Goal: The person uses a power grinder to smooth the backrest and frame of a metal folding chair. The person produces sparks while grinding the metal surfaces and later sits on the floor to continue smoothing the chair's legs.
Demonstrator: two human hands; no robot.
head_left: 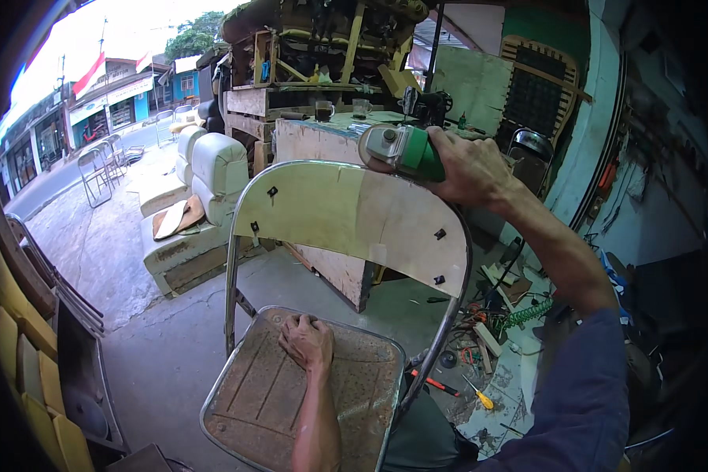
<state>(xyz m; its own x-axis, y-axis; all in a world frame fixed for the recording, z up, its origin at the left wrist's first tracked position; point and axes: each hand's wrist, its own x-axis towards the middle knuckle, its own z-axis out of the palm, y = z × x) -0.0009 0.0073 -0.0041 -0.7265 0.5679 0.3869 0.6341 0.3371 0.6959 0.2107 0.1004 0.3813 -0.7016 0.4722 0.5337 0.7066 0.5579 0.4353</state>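
Note:
A metal-framed folding chair (pixel 296 203) stands in front of me, its pale backrest panel dotted with small black clips. Its bare seat pan (pixel 252 393) is brown with rust. My left hand (pixel 307 341) presses on that seat near its back edge, fingers curled, with nothing visible in them. In my right hand (pixel 473 169) is a green angle grinder (pixel 418 151), gripped by its body. The grinder's disc (pixel 375 148) is at the top rail of the backrest; whether it touches the rail I cannot tell.
Behind the chair is a workbench (pixel 307 141) with a glass mug (pixel 323 111) and a sewing machine (pixel 426 106). Cream sofa seats (pixel 216 165) stand at left. A yellow screwdriver (pixel 480 393), wood offcuts (pixel 489 338) and a green coiled hose (pixel 529 313) lie on the right floor.

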